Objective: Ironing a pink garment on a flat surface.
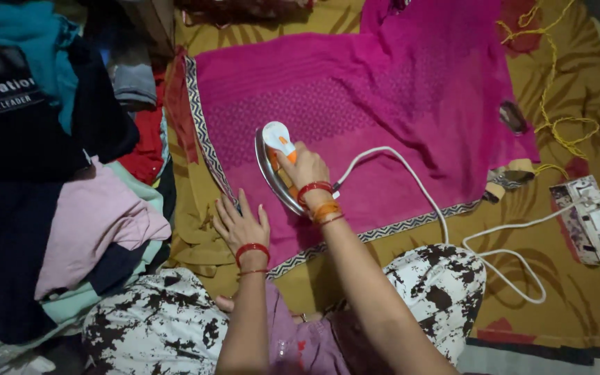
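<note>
The pink garment [383, 104] lies spread on the yellow sheet [578, 292]. You are ironing near its patterned border: your right hand [305, 167] grips the iron [276, 163], your left hand [241, 226] lies flat, fingers spread, holding the edge. Next, glide slowly, keeping the white cord [411, 180] aside.

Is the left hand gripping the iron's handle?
No, the left hand lies flat on the pink garment; the right hand grips the iron.

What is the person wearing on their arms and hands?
Both arms are bare, with no sleeves showing. The left hand has red bangles and a thin red thread at the wrist. The right hand has red and orange bangles. No gloves.
</note>
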